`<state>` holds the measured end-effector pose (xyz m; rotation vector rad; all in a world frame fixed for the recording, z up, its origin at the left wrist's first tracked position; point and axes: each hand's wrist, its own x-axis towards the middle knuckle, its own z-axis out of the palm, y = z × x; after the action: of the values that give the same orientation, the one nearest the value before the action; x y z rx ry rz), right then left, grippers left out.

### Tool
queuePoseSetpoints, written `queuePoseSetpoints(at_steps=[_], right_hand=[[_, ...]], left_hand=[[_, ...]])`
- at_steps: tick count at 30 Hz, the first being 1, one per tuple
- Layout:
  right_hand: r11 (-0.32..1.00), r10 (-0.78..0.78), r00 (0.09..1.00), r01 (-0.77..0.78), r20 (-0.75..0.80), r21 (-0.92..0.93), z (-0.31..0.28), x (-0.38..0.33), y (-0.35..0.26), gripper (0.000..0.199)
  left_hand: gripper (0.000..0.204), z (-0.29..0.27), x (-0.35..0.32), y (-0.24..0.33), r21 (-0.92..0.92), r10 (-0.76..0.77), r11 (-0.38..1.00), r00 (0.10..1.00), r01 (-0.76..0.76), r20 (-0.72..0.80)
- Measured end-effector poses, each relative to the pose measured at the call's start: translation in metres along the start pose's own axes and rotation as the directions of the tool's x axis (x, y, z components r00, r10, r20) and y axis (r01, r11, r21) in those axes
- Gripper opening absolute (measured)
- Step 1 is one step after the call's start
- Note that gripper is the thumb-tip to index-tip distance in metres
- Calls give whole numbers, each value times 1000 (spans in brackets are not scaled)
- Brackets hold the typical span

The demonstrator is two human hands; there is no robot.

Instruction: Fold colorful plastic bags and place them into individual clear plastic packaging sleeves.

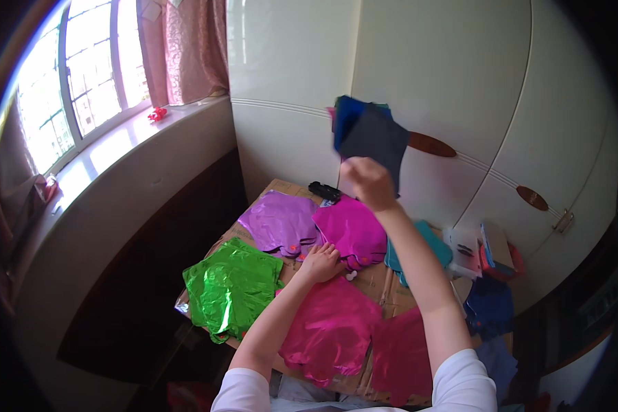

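My right hand (368,182) is raised high and grips a bunch of dark blue and teal foil balloons (371,135), held up in front of the cabinet. My left hand (321,262) rests fingers-down on the cardboard (381,283) between the piles, touching the edge of a magenta foil balloon pile (350,231). Beside it lie a purple foil pile (280,221), a green foil pile (232,286) and a pink foil pile (333,329) near my body. A red-pink pile (400,355) lies under my right arm.
A teal foil pile (436,246) and a dark blue pile (491,307) lie to the right, with white packets and a red item (491,250) behind. A black object (324,191) sits at the cardboard's far edge. White cabinet doors stand behind; a window sill runs along the left.
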<state>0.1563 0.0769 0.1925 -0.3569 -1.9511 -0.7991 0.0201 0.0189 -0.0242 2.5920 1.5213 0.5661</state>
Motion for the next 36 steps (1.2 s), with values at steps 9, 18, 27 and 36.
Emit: queuePoseSetpoints(at_steps=[9,18,27,36], right_hand=[[937,-229,805,29,548,349,159,-84,-122,11],[862,-38,610,-381,792,334,180,-105,-150,15],[470,390,451,-847,803,248,181,-109,-144,22],[126,596,353,-928,721,350,203,-137,-125,24]], left_hand=[[39,-97,-108,17,-66,-6,998,993,14,115],[34,-118,-132,-60,11,-305,952,952,305,-24],[46,-89,-104,-113,-15,-250,967,941,253,-227],[38,-66,-86,-129,121,-236,964,972,236,-17]])
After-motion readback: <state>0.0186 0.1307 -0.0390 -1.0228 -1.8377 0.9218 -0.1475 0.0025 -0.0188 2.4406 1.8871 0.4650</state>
